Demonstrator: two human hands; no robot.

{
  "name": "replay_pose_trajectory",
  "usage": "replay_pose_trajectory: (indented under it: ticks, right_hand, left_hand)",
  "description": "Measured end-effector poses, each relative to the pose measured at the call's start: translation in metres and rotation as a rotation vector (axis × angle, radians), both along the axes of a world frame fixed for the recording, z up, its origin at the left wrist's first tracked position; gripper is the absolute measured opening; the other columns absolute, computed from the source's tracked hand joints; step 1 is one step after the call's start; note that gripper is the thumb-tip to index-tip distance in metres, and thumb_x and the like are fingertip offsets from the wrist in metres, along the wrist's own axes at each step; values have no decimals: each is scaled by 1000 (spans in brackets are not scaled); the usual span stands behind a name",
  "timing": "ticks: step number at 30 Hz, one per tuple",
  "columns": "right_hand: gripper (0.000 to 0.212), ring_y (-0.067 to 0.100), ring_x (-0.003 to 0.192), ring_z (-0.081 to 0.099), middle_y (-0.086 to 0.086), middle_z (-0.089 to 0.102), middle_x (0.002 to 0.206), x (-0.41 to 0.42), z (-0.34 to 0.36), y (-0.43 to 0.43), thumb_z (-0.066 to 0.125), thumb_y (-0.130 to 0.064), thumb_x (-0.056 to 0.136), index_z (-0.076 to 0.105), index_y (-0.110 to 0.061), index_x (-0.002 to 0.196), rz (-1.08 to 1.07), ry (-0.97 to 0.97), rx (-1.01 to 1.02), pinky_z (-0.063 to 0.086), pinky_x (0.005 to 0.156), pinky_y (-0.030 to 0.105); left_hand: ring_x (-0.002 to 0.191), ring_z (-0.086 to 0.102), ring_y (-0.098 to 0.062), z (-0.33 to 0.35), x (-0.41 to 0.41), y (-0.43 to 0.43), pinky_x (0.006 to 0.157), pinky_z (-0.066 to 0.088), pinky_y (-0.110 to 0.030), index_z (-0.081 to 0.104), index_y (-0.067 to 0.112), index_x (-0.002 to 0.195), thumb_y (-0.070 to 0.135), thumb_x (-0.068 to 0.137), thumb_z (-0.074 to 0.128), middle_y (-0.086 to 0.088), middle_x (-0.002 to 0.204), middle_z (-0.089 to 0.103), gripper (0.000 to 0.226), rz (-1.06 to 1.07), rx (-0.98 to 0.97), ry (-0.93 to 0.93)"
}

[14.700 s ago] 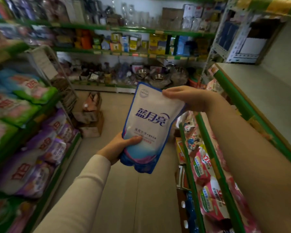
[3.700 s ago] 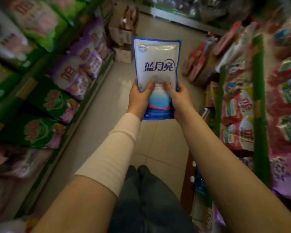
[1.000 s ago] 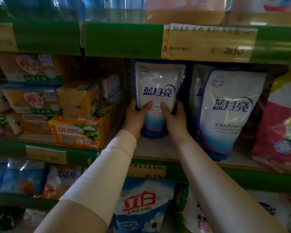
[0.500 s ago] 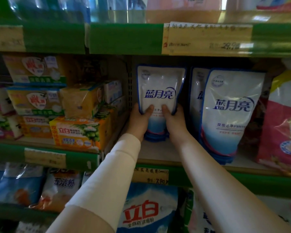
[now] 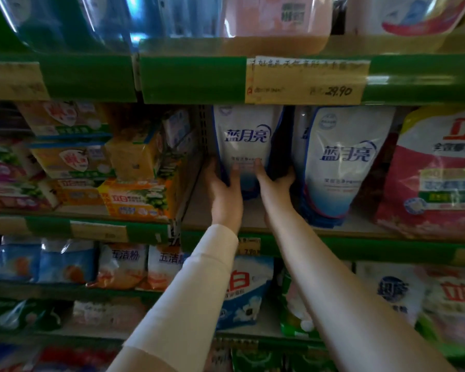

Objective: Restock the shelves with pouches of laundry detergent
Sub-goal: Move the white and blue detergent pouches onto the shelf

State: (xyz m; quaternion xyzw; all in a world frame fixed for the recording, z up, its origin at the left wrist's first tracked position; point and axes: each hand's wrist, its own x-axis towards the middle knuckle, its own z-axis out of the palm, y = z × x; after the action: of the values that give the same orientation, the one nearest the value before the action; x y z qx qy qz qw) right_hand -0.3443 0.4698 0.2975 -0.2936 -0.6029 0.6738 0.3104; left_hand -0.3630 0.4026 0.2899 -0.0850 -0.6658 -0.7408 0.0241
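**Pouch seated upright at the left end of the middle shelf**

Both hands grip one white-and-blue detergent pouch (image 5: 244,146) low on its body: the left hand (image 5: 224,187) is wrapped round its left edge, the right hand (image 5: 275,183) round its right edge, thumbs pressed on the front. The low, two-sided hold appears meant to keep the soft pouch standing while it is set back. It stands on the middle shelf (image 5: 365,228), hard against the perforated divider (image 5: 206,130) on the left, label facing out. Just right, a matching pouch (image 5: 341,167) stands nearer the front, another partly hidden behind it. Further right stands a red detergent bag (image 5: 438,178); left of the divider, stacked soap boxes (image 5: 134,196). Judged: placement nearly complete, release pending.
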Motion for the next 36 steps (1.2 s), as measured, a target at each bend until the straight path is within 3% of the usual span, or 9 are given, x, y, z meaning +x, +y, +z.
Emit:
replay_pose_trajectory:
  ticks: [4, 7, 10, 12, 15, 19, 27, 31, 36]
  right_hand:
    - [77, 22, 138, 31, 7, 32, 150, 41, -1, -20, 64, -29, 87, 19, -15, 148, -61, 92, -20, 27, 115, 36]
    - [64, 14, 137, 32, 2, 32, 150, 78, -7, -44, 57, -24, 92, 22, -18, 146, -66, 164, -66, 31, 108, 25]
    - [49, 4, 123, 41, -3, 42, 138, 107, -22, -65, 51, -19, 95, 33, -16, 141, -114, 163, -81, 39, 84, 1]
    - [43, 1, 116, 41, -8, 45, 127, 124, -34, -76, 48, -23, 97, 38, -17, 138, -176, 133, -90, 36, 71, -7]
    - [37, 8, 120, 45, -3, 49, 130, 149, -62, -92, 48, -24, 97, 45, -16, 134, -298, 65, -136, 40, 72, -1]
    - [30, 15, 120, 48, 5, 50, 133, 190, -112, -108, 51, -20, 96, 51, -11, 125, -474, -8, -258, 44, 94, 22]
    - [38, 17, 111, 50, 7, 54, 121, 288, -197, -136, 48, -18, 98, 46, -4, 133, -693, -144, -595, 44, 87, 23]
    - [40, 24, 122, 49, 11, 52, 136, 348, -227, -151, 49, -23, 97, 47, -6, 133, -838, -160, -749, 37, 104, 35]
    - [39, 27, 123, 49, 14, 50, 138, 436, -248, -171, 46, -22, 98, 46, -6, 133, -1018, -90, -864, 45, 87, 29]
  left_hand:
    - [119, 42, -1, 1, 41, -15, 84, 34, 2, 34, 18, 141, 27, 96, 49, 9, 133, 43, 48, 66, -17, 98]
    - [117, 46, 0, -11, 68, -28, 94, 38, -6, 43, 17, 133, 24, 97, 48, 8, 129, 48, 37, -49, 13, 124]
    - [109, 51, -1, -28, 94, -41, 87, 38, -1, 49, 19, 119, 21, 98, 46, 9, 117, 54, 22, -121, 26, 87]
    - [106, 53, -3, -44, 106, -48, 82, 39, 1, 50, 18, 113, 19, 99, 45, 8, 112, 55, 15, -175, 39, 19]
    - [108, 55, -9, -78, 124, -55, 84, 41, -6, 52, 15, 112, 19, 99, 43, 3, 113, 57, 16, -301, -20, -57]
    - [99, 54, -11, -126, 160, -65, 76, 37, -10, 54, 4, 116, 17, 99, 43, -5, 112, 59, 23, -400, -164, -175]
    - [119, 54, -26, -207, 248, -76, 94, 38, -25, 52, 1, 124, 22, 99, 44, -12, 127, 58, 34, -645, -457, -502]
    - [100, 54, -19, -233, 299, -82, 86, 38, -25, 55, 8, 116, 20, 99, 44, -9, 107, 57, 24, -761, -551, -511]
    - [93, 55, -21, -260, 381, -86, 92, 42, -33, 50, 10, 101, 14, 98, 43, 3, 81, 54, 9, -946, -594, -556]
